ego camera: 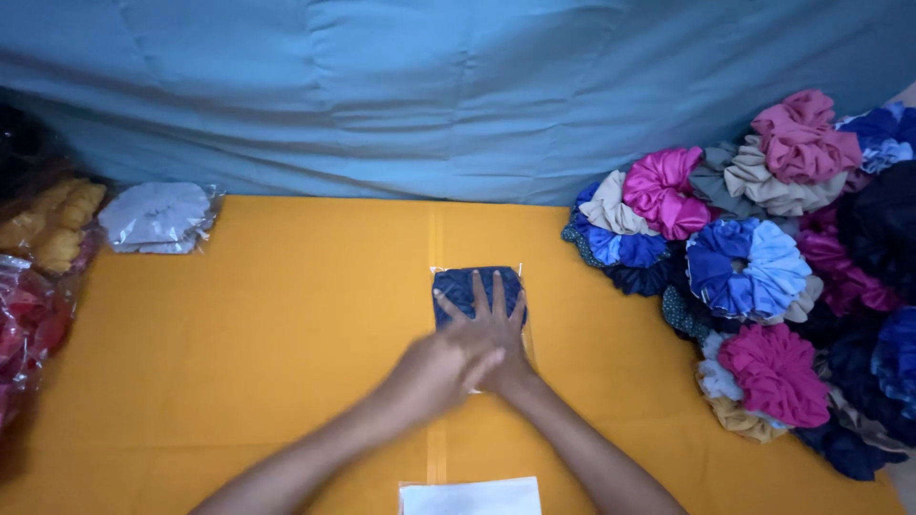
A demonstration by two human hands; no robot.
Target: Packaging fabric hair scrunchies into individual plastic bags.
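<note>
A blue cloth is hanging behind the orange surface (286,315). Mid-surface, the right hand (496,329) is pressing flat, fingers spread, on one dark blue scrunchie in a clear bag (477,286); the left hand (444,367) is lying blurred across it, its state unclear. Many fabric scrunchies (763,277) are heaping along the right edge.

Motion blurs the left hand (441,367), which lies over the right hand (496,334) and hides most of it. Both cover the near half of a bagged dark blue scrunchie (477,284). At 6 o'clock the frame cuts off a white paper sheet (469,498). At 9 o'clock, red bagged goods (24,324) are cropped; at 3 o'clock, the scrunchie pile (763,277) runs off the edge.
</note>
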